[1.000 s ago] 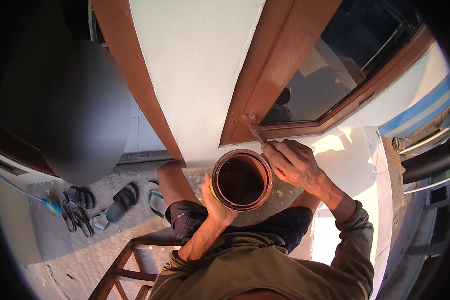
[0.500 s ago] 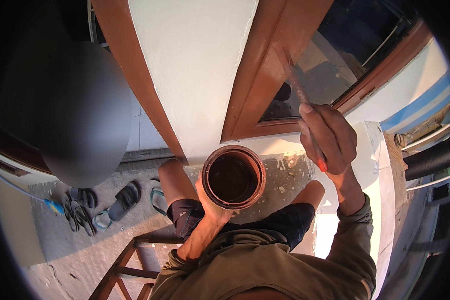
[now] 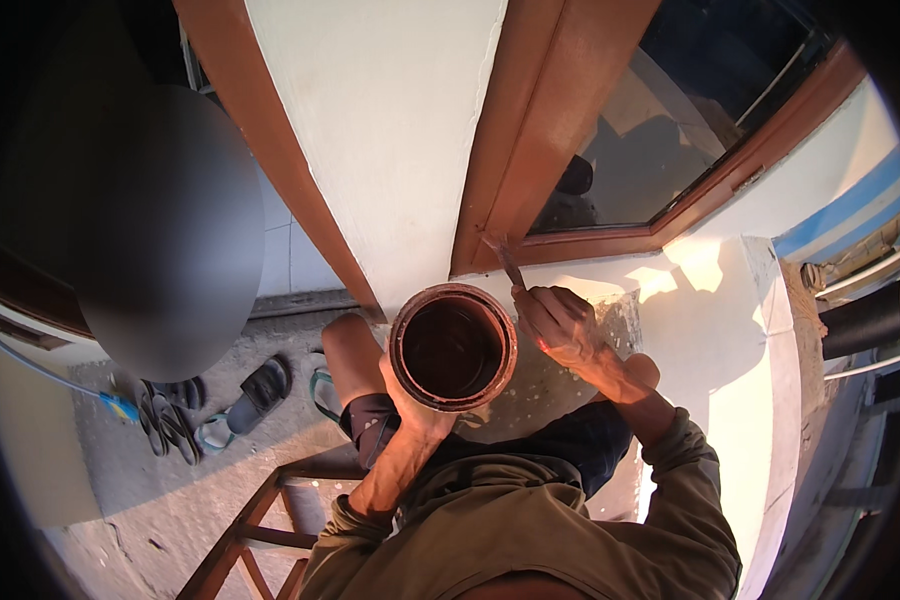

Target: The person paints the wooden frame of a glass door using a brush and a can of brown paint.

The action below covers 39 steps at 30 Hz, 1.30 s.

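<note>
Head view: nearest the camera, an olive long-sleeved shirt [image 3: 520, 520] is seen along the lower edge. Just beyond, a round, lidless paint can [image 3: 453, 348], with dark red-brown paint visible inside, is held roughly upright by the left hand [image 3: 415, 405]; that grip is wrapped about the can's near left side, though how the base is supported cannot be told. Right of the can, a slim paintbrush [image 3: 510, 267] is pinched in the right hand [image 3: 567, 325], the fingers drawn together around its handle. The brush's long axis is directed forward and slightly left from that grip, and its tip is brought to the lower left corner of the brown window frame [image 3: 530, 130]; firm contact cannot be confirmed. The right hand is placed nearer that corner than the left, with the can just short of it. Farther off, a glass pane [image 3: 650, 165] is bordered by the frame, a white wall [image 3: 380, 130] is seen to its left, and dark sandals [image 3: 262, 388] are scattered on the concrete floor [image 3: 200, 490].
</note>
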Each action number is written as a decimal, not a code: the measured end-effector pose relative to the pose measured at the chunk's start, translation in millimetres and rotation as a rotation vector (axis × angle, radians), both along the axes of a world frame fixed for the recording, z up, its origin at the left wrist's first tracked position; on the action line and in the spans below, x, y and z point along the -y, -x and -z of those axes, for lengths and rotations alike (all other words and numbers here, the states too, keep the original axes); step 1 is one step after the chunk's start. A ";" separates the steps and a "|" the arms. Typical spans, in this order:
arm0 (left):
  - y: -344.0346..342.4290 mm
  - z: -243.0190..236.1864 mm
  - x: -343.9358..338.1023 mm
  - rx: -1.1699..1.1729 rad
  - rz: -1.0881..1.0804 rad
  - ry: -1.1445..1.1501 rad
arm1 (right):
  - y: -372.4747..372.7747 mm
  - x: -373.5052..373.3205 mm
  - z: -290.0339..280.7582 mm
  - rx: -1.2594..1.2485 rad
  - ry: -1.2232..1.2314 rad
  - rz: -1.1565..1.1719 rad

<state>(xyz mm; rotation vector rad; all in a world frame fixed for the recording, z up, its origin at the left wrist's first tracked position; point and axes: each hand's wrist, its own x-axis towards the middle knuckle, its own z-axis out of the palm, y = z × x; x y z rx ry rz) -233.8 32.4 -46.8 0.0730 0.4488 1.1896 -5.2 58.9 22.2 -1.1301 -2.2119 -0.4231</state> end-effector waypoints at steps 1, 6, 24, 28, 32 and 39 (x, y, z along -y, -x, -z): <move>-0.2 -0.9 -0.3 -0.001 0.003 -0.004 | -0.5 -0.1 4.2 0.003 0.047 -0.004; -3.3 -2.0 1.8 -0.026 0.027 -0.004 | -10.1 2.5 -9.1 0.008 0.132 -0.034; 10.8 29.4 4.5 -0.098 -0.029 0.020 | -2.6 10.2 42.4 -0.010 0.037 0.108; 13.0 37.5 4.3 -0.091 -0.017 0.010 | -2.1 12.5 65.0 0.041 0.135 0.117; 8.4 36.6 4.5 -0.107 -0.003 -0.035 | -2.3 15.6 66.8 -0.054 0.228 0.050; 3.1 27.7 0.9 -0.081 -0.004 -0.076 | -12.5 9.1 0.8 -0.111 0.231 0.081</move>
